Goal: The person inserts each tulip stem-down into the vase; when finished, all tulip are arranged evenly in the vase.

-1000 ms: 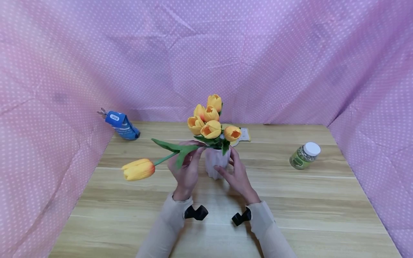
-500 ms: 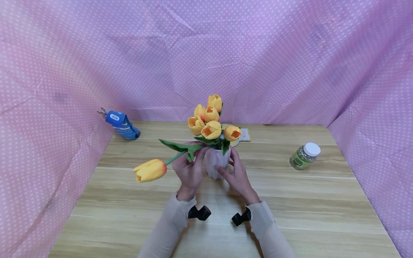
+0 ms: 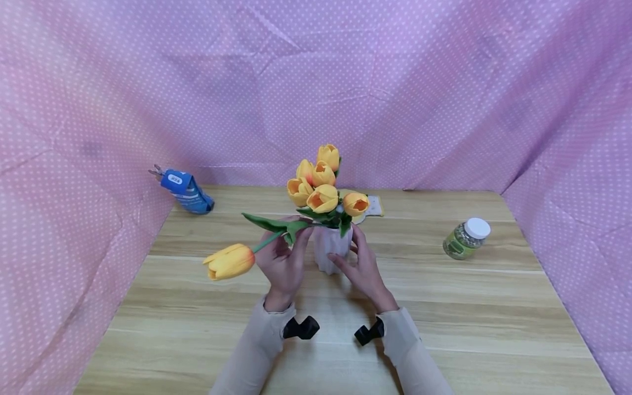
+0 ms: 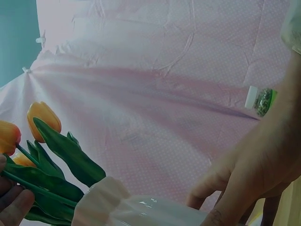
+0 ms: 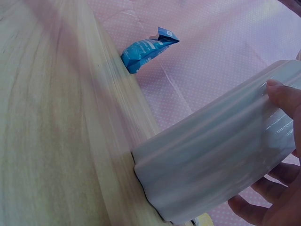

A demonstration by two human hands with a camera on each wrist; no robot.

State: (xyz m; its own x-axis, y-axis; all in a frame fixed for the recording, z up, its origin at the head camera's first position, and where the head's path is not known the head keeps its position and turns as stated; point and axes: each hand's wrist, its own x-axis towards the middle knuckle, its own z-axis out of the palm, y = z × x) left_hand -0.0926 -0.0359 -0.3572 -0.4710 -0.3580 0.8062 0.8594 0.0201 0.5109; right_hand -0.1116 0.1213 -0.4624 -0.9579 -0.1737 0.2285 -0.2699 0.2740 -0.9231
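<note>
A white ribbed vase [image 3: 328,249] stands on the table, filled with several yellow-orange tulips [image 3: 323,198]. My right hand [image 3: 362,266] holds it from the right, thumb on the near side; the right wrist view shows the fingers curled round the vase [image 5: 211,146]. At the vase's left rim, my left hand [image 3: 283,263] pinches the stem of one more tulip [image 3: 229,261]. That tulip lies nearly sideways, its bloom out to the left and its stem end at the vase mouth, among the leaves. Fingertips of the left hand [image 4: 16,202] show at the stem in the left wrist view.
A blue bag [image 3: 186,191] with a clip stands at the back left of the wooden table [image 3: 494,329]. At the right is a jar [image 3: 466,238] with a white lid. Behind the vase lies a flat white-and-yellow item [image 3: 375,206]. Pink dotted cloth [image 3: 419,99] surrounds the table.
The tulip in my left hand has shifted right toward the vase, its leaves closer to the rim. The left hand moved slightly right, then back left. Right hand and vase stayed still.
</note>
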